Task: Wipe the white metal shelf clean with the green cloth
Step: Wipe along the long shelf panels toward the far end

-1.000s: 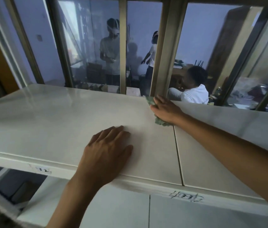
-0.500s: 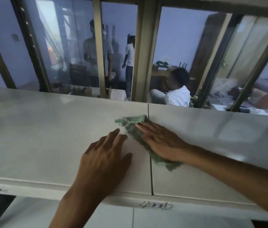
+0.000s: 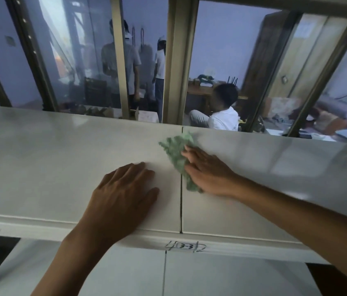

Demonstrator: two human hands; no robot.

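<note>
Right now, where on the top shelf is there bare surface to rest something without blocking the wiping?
The left panel of the white metal shelf is bare from its left end up to the left hand, which lies flat there. The right panel beyond the right hand is also bare. It is crowded at the seam, where both hands and the green cloth sit.

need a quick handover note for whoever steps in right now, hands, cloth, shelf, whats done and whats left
Left hand: flat, palm down on the white shelf, just left of the seam between panels, holding nothing.
Right hand: straight fingers pressing the green cloth onto the shelf, right at the seam near the back edge.
Done: cannot tell from the surface which parts have been wiped.
Left: probably sweep the cloth over both panels out to their ends and along the front edge by the handwritten mark.
</note>
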